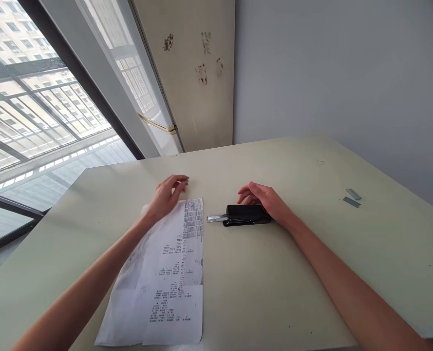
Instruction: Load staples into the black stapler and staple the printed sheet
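Note:
A black stapler (248, 214) lies on the table, a silver metal rail (216, 219) sticking out of its left end. My right hand (265, 197) rests at the stapler's right end and far side, fingers loosely curved and apart, not wrapped around it. Over the top edge of a printed sheet of paper (172, 292) is my left hand (170, 194), its thumb and fingers drawn together. A tiny grey-blue bit (187, 181) shows at those fingertips; what it is stays unclear. The sheet is creased and lies left of the stapler, partly under my left forearm.
Two grey strips (352, 202), resembling staple strips, lie far right on the pale table (274, 282). A grey wall (340, 73) borders the table behind and right. At the left stand a window (44, 97) and a door-like panel with a gold handle (158, 125).

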Motion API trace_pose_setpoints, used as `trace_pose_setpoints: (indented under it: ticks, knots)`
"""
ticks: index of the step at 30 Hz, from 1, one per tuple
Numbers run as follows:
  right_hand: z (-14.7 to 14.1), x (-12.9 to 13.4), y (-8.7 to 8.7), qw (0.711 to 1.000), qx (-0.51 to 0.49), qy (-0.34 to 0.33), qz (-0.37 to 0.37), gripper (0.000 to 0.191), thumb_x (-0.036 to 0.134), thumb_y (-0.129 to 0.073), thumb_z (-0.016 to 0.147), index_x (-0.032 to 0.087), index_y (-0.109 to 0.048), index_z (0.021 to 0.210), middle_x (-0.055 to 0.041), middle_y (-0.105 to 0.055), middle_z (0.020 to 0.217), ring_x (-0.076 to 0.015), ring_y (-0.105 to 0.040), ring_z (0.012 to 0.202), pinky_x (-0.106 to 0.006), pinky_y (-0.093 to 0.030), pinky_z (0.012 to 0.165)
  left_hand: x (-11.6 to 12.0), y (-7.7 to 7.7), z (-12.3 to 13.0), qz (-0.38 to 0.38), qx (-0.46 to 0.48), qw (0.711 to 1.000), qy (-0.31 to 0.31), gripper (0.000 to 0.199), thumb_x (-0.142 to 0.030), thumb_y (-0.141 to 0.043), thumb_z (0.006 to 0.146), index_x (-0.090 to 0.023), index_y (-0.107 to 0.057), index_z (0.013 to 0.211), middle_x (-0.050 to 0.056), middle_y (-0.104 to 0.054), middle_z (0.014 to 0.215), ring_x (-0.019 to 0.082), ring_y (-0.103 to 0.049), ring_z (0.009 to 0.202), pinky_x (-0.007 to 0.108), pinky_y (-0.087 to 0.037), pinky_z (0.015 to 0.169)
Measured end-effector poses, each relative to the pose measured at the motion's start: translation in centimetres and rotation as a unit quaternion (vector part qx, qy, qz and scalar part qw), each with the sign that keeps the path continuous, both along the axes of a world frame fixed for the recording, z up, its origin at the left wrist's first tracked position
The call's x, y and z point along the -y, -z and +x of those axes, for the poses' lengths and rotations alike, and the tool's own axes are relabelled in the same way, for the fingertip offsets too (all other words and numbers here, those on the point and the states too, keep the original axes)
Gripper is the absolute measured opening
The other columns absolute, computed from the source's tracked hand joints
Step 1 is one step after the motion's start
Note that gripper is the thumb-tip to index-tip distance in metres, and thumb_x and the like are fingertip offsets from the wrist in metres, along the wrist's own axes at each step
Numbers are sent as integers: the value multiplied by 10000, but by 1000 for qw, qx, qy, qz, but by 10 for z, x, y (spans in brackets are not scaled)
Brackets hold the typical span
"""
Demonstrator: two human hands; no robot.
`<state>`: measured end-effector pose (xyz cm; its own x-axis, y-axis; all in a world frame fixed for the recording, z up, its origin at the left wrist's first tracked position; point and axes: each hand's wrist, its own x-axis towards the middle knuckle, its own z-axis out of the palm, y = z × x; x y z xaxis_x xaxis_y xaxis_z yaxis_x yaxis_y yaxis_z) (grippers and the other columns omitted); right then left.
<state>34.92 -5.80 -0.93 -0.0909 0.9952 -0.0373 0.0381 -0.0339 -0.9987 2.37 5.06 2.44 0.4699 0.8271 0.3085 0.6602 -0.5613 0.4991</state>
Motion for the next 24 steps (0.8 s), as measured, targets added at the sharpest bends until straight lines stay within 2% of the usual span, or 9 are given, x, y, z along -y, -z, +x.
trace_pose_setpoints:
  ticks: [5,10,15,24]
  knots:
    - [0,1,-2,1000,-4,1,5,618,801,-510,967,230,-744,1009,-66,-778,998,-201,-715,829,-350,-541,812,52,-5,19,38,-49,988,139,344,-421,-451,1134,-219,-675,1298,72,-768,1191,206,-747,1030,346,-598,920]
    - [0,1,-1,1000,-5,4,7,615,795,-518,968,226,-747,1014,-63,-777,990,-194,-714,826,-346,-542,823,74,-9,25,108,-99,962,230,312,-314,-450,1145,-218,-699,1306,62,-790,1149,213,-750,1036,363,-613,912]
    - [0,1,-1,1000,-2,3,7,616,792,-510,973,225,-747,1017,-65,-783,992,-199,-719,830,-352,-546,830,75,-7,24,118,-139,952,245,319,-292,-459,1140,-209,-715,1312,65,-799,1148,220,-771,1005,366,-624,887]
    - [0,1,-1,1000,4,4,8,603,786,-519,972,226,-741,1011,-69,-781,997,-203,-722,825,-351,-557,825,76,-4,32,110,-126,956,240,305,-327,-492,1132,-223,-761,1234,44,-819,1064,211,-783,921,357,-606,839]
